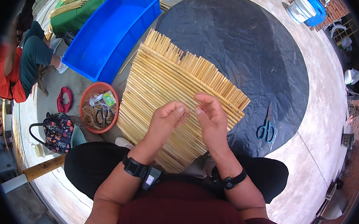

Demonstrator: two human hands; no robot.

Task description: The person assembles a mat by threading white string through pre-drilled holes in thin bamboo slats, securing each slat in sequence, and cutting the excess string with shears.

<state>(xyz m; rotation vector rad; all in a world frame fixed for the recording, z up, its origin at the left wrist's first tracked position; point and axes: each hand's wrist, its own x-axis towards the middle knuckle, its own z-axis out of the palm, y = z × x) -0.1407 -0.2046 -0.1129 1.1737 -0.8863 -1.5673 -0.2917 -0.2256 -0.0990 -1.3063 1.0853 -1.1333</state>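
Note:
My left hand (168, 118) is closed in a pinch above a mat of straw-coloured reed sticks (161, 81). A thin pale strand (184, 100) seems to stick up from its fingertips, too fine to make out well. Close beside it, my right hand (211, 119) has its fingers loosely curled, with a gap between thumb and forefinger. Nothing shows in that gap. The mat lies in front of me, its sticks packed side by side. Along its far edge runs a fringe of shorter stick ends (215, 75) behind a crosswise stick.
Blue-handled scissors (266, 128) lie on a round black sheet (251, 38) at the right. An orange basket (115, 122) holds twine, dark scissors and a green packet. Beyond it stands a blue tub (97, 35). Another person (35, 56) sits at far left near a floral bag (58, 132).

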